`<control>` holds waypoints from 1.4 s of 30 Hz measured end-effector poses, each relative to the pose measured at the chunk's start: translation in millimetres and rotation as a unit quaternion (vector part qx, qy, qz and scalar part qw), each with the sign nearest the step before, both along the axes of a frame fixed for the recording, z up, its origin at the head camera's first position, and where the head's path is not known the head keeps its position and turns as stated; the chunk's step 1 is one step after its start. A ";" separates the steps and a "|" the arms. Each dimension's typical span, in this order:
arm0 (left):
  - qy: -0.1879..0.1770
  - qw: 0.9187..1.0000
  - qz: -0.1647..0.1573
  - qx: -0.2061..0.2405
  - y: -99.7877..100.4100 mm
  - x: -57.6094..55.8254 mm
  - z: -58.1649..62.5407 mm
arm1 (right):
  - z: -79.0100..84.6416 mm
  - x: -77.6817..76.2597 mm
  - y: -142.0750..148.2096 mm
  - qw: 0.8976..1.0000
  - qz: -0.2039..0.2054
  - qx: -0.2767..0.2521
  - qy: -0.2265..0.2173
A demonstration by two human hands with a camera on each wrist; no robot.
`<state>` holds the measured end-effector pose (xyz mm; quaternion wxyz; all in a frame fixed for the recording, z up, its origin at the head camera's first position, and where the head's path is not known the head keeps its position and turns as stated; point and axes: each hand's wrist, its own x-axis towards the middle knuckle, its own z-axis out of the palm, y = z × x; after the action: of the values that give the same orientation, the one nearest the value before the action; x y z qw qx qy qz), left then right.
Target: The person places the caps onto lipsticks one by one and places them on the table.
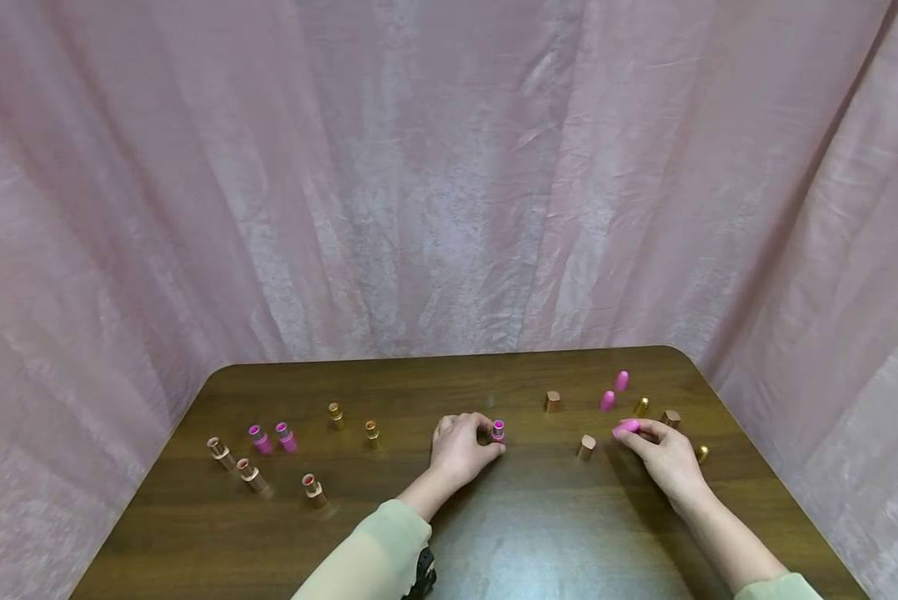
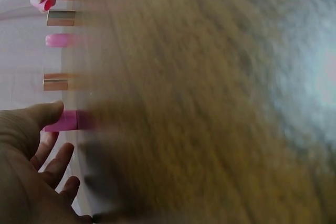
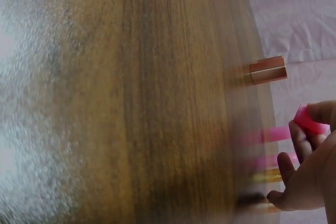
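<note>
My left hand (image 1: 459, 448) pinches a pink lipstick tube (image 1: 498, 431) that stands upright and uncapped near the table's middle. In the left wrist view the thumb touches one side of this pink tube (image 2: 65, 121). Off to the right, my right hand (image 1: 666, 460) holds a pink lipstick cap (image 1: 626, 426) between thumb and fingers, raised above the tabletop. The cap's open end (image 3: 301, 113) shows in the right wrist view. Two more pink caps (image 1: 608, 401) stand just beyond the right hand, with a gold cap (image 1: 641, 407) close by.
Uncapped tubes stand on the left: three rose-gold ones (image 1: 250, 475), two pink ones (image 1: 287, 437) and two gold ones (image 1: 373, 433). Rose-gold caps (image 1: 586, 447) and another gold cap (image 1: 702, 453) are on the right. A pink curtain (image 1: 449, 183) hangs behind the wooden table (image 1: 388, 542).
</note>
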<state>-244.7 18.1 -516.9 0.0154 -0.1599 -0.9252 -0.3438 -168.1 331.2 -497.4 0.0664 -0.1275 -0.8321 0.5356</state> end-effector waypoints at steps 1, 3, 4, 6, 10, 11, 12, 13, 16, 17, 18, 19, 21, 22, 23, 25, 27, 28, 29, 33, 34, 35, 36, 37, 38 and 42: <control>0.005 1.000 0.000 0.000 0.1 -0.1 -0.9 | 0.1 -0.2 -0.4 1.000 0.000 -0.003 0.000; 0.008 1.000 -0.001 0.002 0.1 0.3 -1.6 | 0.4 -0.3 -1.0 1.000 -0.001 -0.009 -0.002; 0.010 1.000 -0.002 0.005 -0.1 0.6 -1.6 | 0.4 -0.3 -1.1 1.000 -0.001 -0.012 -0.003; 0.009 1.000 -0.003 0.010 -0.9 1.0 -1.1 | 1.3 -0.1 -1.3 1.000 -0.004 -0.022 -0.005; 0.000 1.000 -0.006 0.021 -3.6 2.0 3.7 | 5.9 1.6 -1.6 0.999 -0.011 -0.040 -0.014; -0.005 1.000 -0.008 0.023 -4.7 2.5 6.0 | 7.5 2.2 -1.6 0.999 -0.012 -0.045 -0.016; -0.009 1.000 -0.012 0.026 -6.2 3.4 8.5 | 9.1 2.9 -1.7 0.999 -0.012 -0.048 -0.019; -0.009 0.999 -0.017 0.029 -8.1 3.7 11.7 | 11.3 2.9 -2.2 0.998 -0.011 -0.050 -0.020; -0.002 0.999 -0.030 0.030 -14.9 6.6 21.4 | 17.2 2.3 -4.8 0.998 -0.012 -0.059 -0.018; 0.002 0.999 -0.035 0.031 -17.9 8.1 24.6 | 19.1 2.1 -5.9 0.998 -0.011 -0.062 -0.016; 0.007 0.999 -0.039 0.033 -21.0 9.8 27.9 | 20.9 2.0 -7.4 0.998 -0.011 -0.066 -0.014; 0.012 0.998 -0.043 0.034 -24.4 11.5 31.1 | 22.6 1.9 -8.7 0.998 -0.011 -0.066 -0.011; 0.019 0.998 -0.050 0.038 -32.1 16.0 38.2 | 25.8 2.0 -11.1 0.997 -0.014 -0.069 -0.005; 0.026 0.997 -0.055 0.039 -36.3 18.0 41.7 | 27.1 2.3 -12.0 0.997 -0.015 -0.074 -0.002; 0.033 0.997 -0.062 0.039 -40.7 20.3 45.1 | 28.2 2.9 -12.8 0.997 -0.018 -0.079 -0.002; 0.051 0.995 -0.075 0.036 -49.9 24.5 52.0 | 30.3 4.3 -13.9 0.995 -0.026 -0.092 0.001; 0.073 0.993 -0.086 0.029 -58.9 27.8 58.6 | 32.5 6.4 -14.6 0.993 -0.036 -0.114 0.003; 0.085 0.992 -0.088 0.023 -64.0 29.4 60.9 | 33.1 7.4 -15.4 0.991 -0.040 -0.127 0.003; 0.093 0.992 -0.088 0.019 -69.0 30.9 63.1 | 33.8 8.5 -16.2 0.989 -0.042 -0.139 0.005; 0.118 0.990 -0.076 0.012 -87.8 33.2 70.2 | 36.9 10.2 -21.3 0.982 -0.032 -0.184 0.027; 0.121 0.990 -0.073 0.012 -92.3 33.2 71.6 | 37.7 10.0 -23.4 0.979 -0.025 -0.199 0.035; 0.126 0.989 -0.070 0.011 -96.6 33.2 72.9 | 38.3 9.8 -25.9 0.976 -0.017 -0.215 0.043; 0.132 0.989 -0.067 0.010 -100.9 33.1 74.3 | 38.9 9.3 -28.6 0.972 -0.010 -0.229 0.050; 0.136 0.988 -0.065 0.009 -105.0 32.9 75.2 | 39.3 9.0 -31.6 0.968 -0.004 -0.243 0.055; 0.143 0.988 -0.064 0.006 -108.9 32.7 76.0 | 39.8 8.6 -34.8 0.966 0.001 -0.253 0.060; 0.161 0.985 -0.062 -0.006 -119.3 32.6 78.6 | 40.9 6.4 -45.0 0.959 0.003 -0.278 0.060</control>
<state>-212.1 -101.2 -438.2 0.1419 -0.2705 -0.9009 -0.3084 -161.6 286.2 -456.6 0.0767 -0.1065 -0.6455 0.7524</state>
